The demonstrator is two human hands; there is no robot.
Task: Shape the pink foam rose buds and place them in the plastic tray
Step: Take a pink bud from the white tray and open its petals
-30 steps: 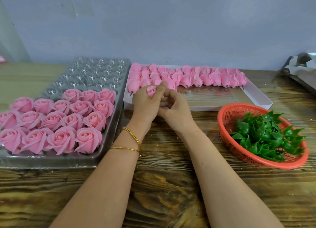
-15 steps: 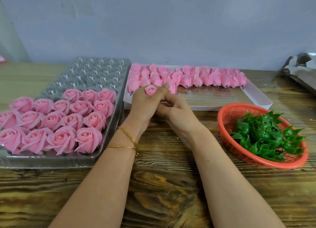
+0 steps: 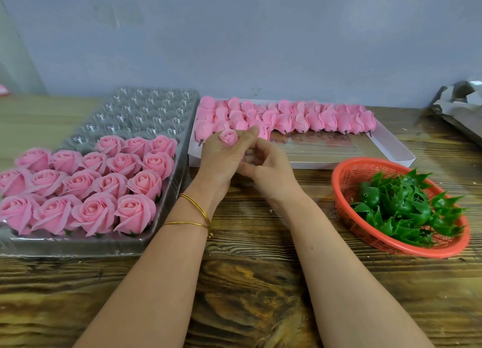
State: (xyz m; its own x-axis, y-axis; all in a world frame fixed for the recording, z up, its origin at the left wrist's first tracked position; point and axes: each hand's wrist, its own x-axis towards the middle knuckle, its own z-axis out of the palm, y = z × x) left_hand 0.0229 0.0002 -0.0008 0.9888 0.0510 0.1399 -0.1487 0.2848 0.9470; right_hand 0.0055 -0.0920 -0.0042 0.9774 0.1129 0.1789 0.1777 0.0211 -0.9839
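The left hand [image 3: 221,159] pinches a small pink rose bud [image 3: 229,137] between thumb and curled fingers, the bud's spiral top facing up and standing just above the knuckles. The right hand [image 3: 268,170] sits at the left hand's 3 o'clock, touching it, with fingers curled in toward the bud's underside. Whether they grip the bud's base cannot be told, since the left hand hides that spot. Two thin gold bangles [image 3: 195,212] circle the left wrist.

Taking the held bud as the dial's centre, the plastic tray [image 3: 146,110] lies at 9 o'clock on the wooden table [image 3: 247,282]. Its near half is filled with opened pink roses [image 3: 104,188] standing in rows, one per cup, and its far cups show bare clear plastic.

From 12 to 2 o'clock, just behind the hands, is a shallow white box [image 3: 391,149]. A row of closed buds [image 3: 313,118] lies on its side along the box's far edge, with short dark stems pointing toward the person. The held bud is in front of the left end of that row.

At 4 o'clock, apart from the hands, an orange mesh basket [image 3: 347,175] holds a heap of green plastic calyxes [image 3: 407,206]. At 2 o'clock, by the frame's edge, is crumpled grey paper [image 3: 459,105].
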